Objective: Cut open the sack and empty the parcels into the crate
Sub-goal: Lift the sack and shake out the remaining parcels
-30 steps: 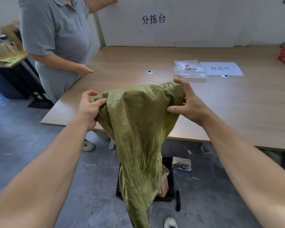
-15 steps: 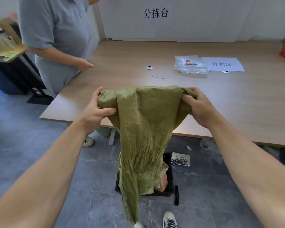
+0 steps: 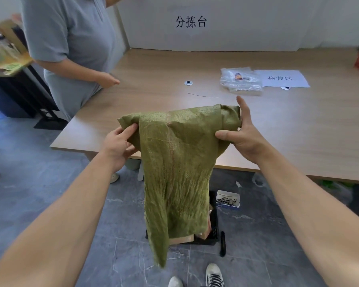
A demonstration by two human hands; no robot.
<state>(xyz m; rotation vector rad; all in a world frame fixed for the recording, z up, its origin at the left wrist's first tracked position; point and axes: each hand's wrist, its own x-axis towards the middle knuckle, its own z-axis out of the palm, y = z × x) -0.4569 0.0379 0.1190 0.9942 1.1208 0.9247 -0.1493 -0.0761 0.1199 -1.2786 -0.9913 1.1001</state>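
A limp green woven sack hangs from both my hands in front of the table edge. My left hand pinches its upper left corner. My right hand holds the upper right corner with thumb and palm, the fingers stretched upward. Below on the floor stands a black crate, mostly hidden behind the sack, with brown parcels showing in it. A black cutter-like tool lies on the floor right of the crate.
A wooden table carries a clear plastic bag and a paper label. A person in a grey shirt stands at the table's left corner. A small box of black ties lies on the floor. My shoes are near the crate.
The sack's top has been spread flatter between my hands and its lower end has lifted. My right hand has loosened, fingers now extended.
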